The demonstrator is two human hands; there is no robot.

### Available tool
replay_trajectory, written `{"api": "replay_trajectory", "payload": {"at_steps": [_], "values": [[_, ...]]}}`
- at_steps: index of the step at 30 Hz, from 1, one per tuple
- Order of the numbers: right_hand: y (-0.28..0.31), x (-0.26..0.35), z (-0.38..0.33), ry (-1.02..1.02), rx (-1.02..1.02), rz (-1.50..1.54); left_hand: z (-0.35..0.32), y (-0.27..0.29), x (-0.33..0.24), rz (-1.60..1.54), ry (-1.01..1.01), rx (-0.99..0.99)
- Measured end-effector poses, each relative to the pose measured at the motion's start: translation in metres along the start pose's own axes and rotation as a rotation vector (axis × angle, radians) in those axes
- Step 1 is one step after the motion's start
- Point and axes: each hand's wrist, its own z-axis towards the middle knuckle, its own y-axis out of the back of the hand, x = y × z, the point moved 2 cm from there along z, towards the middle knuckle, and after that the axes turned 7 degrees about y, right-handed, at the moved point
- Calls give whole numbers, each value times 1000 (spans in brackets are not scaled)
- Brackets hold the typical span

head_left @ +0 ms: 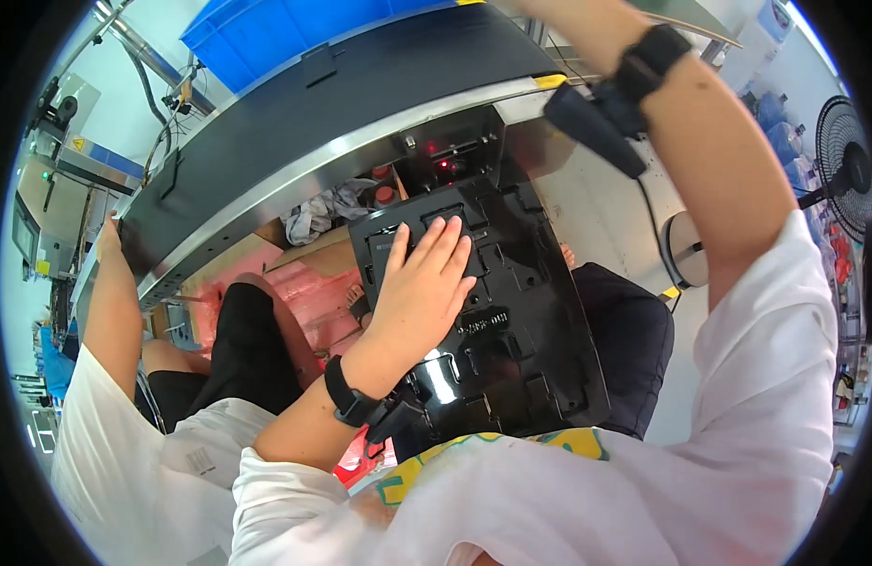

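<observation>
Head view: one black moulded tray (511,311) on the lap; left hand (419,288) rests flat, fingers spread, on it; right hand's state cannot be told; one blue bin (266,38).

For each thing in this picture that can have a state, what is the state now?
Black moulded tray: resting on the person's lap, tilted against the conveyor edge.
Left hand: open, palm flat on the tray, fingers spread.
Right hand: out of view past the upper edge; only the raised forearm shows.
Conveyor belt: bare black surface.
Standing fan: upright; spinning cannot be told.
Blue bin: beyond the belt.
</observation>
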Motion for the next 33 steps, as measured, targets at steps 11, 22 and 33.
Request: {"api": "replay_trajectory", "payload": {"at_steps": [11,22,33], "values": [[-106,42,-15,-481,371,-314,38,79,26,-170,23,-250],[-74,-1,-32,-565,299,449,118,132,305,308,467,-60],[24,109,-251,-940,455,683,139,121,263,182,552,145]]}}
